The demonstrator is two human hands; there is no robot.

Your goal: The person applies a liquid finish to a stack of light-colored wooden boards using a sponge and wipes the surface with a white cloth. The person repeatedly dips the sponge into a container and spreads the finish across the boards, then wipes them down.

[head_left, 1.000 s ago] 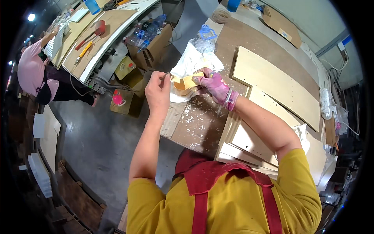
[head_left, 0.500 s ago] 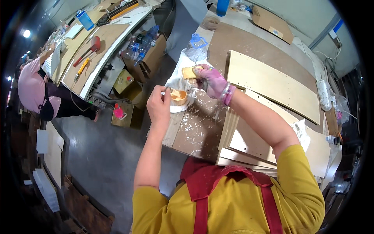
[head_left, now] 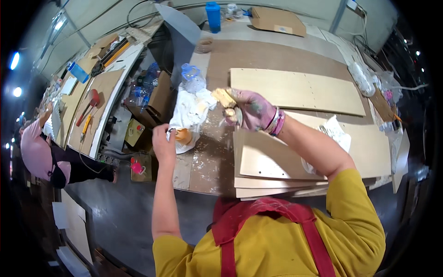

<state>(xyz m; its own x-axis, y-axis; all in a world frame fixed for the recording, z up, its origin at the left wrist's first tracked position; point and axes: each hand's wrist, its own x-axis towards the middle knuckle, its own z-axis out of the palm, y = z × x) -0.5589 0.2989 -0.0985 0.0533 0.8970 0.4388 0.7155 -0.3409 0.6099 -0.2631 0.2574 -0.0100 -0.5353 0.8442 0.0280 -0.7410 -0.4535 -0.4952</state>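
My right hand (head_left: pixel 256 111) wears a stained pink-purple glove and grips a small yellow sponge-like block (head_left: pixel 224 98) above the bench, near the left ends of the pale boards. The glove's fingertips are smeared. My bare left hand (head_left: pixel 164 144) is closed in a pinch at the edge of a small orange bowl (head_left: pixel 183 136); a bit of something dark shows at the fingertips, too small to name. Under the bowl lies a crumpled white cloth (head_left: pixel 188 111). Beside the gloved hand are a drilled pale board (head_left: pixel 295 90) and a stack of boards (head_left: pixel 277 159).
A clear plastic jug (head_left: pixel 193 79) stands behind the cloth, and a blue bottle (head_left: pixel 212 17) at the back. White crumpled cloth (head_left: pixel 336 133) lies on the boards. Across the gap on the left, another bench holds a red-headed mallet (head_left: pixel 93 98); a person in pink (head_left: pixel 37 147) stands there.
My right hand has moved right with the yellow block, away from over the cloth toward the boards, and the block has tilted. My left hand stays by the bowl. The whole view has shifted.
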